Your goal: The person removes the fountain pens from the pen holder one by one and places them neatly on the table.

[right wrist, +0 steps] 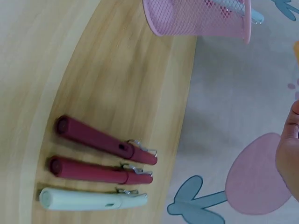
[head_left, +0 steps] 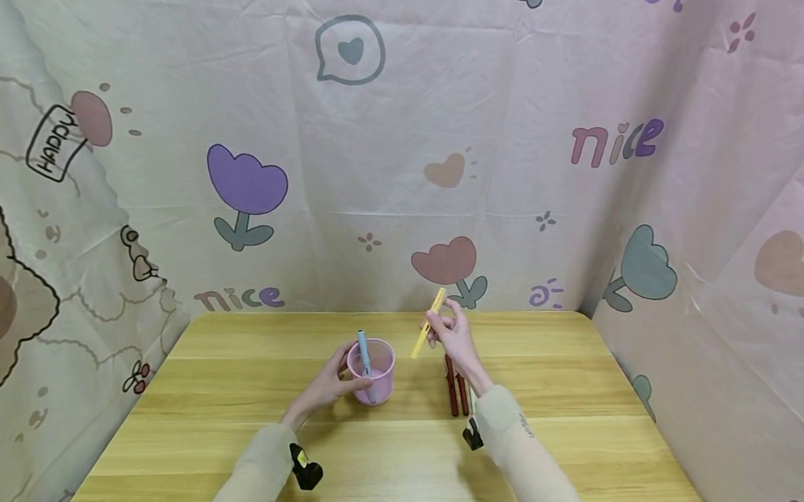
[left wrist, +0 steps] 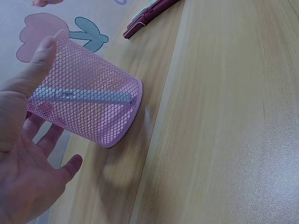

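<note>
A round, pink mesh cup (head_left: pixel 382 388) stands on a pale, wood-grained table (head_left: pixel 386 475), held at its nine o'clock side by the left hand (head_left: pixel 331 378), thumb to the front and fingers behind (the left-wrist view shows the lower fingers spread clear of the mesh). Inside, a slim, light-blue pen (head_left: pixel 364 353) leans, its upper end towards eleven o'clock. At two o'clock from the cup, the right hand (head_left: pixel 455 340) pinches a slender, yellow pen (head_left: pixel 420 342) between thumb and fingers, its lower end directed towards seven o'clock and apart from the rim. Near three o'clock lie two dark-red, clipped pens (right wrist: pixel 93 170) and, beside them, a pale-green, clipped pen (right wrist: pixel 88 199). Probable faults: the yellow pen, gripped near mid-length, could pivot if its end struck the rim or the light-blue pen; the cup could tip under such a knock if the left hand's partial hold slackened.
</note>
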A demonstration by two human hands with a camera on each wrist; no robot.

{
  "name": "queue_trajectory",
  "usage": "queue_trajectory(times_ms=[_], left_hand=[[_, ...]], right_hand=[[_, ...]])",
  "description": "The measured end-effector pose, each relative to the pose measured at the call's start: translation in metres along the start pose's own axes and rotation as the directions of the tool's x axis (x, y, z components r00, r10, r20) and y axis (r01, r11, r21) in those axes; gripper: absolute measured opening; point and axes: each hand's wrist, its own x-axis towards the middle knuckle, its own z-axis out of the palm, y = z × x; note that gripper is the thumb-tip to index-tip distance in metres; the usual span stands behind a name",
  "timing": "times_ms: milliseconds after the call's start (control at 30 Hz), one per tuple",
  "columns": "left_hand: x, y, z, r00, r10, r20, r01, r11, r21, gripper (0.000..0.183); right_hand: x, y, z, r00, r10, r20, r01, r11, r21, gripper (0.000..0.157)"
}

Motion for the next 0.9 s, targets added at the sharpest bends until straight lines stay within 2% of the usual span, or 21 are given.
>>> queue_trajectory(times_ms=[133, 267, 467, 667, 900], left_hand=[[0.000, -0.001, 0.000, 1.000, 0.021, -0.001, -0.021, 1.000, 0.010, 0.086], [0.000, -0.002, 0.000, 1.000, 0.011, -0.002, -0.011, 1.000, 0.016, 0.085], [0.000, 0.001, -0.001, 1.000, -0.004, 0.000, 0.004, 1.000, 0.017, 0.082], [0.000, 0.001, -0.001, 1.000, -0.006, -0.003, 0.006, 1.000, 0.012, 0.082], [0.002, -0.002, 0.000, 1.000, -0.009, -0.008, 0.009, 1.000, 0.016, 0.083]], right_hand=[[-0.004, 0.003, -0.013, 1.000, 0.021, -0.016, -0.021, 1.000, 0.010, 0.054], [-0.009, 0.007, -0.028, 0.998, 0.056, -0.012, -0.056, 0.998, 0.015, 0.060], [-0.018, 0.015, -0.054, 0.995, 0.088, 0.041, -0.089, 0.996, 0.008, 0.067], [-0.028, 0.026, -0.079, 0.989, 0.134, 0.056, -0.129, 0.989, -0.076, 0.067], [-0.038, 0.038, -0.097, 0.979, 0.201, -0.035, -0.204, 0.959, -0.196, 0.055]])
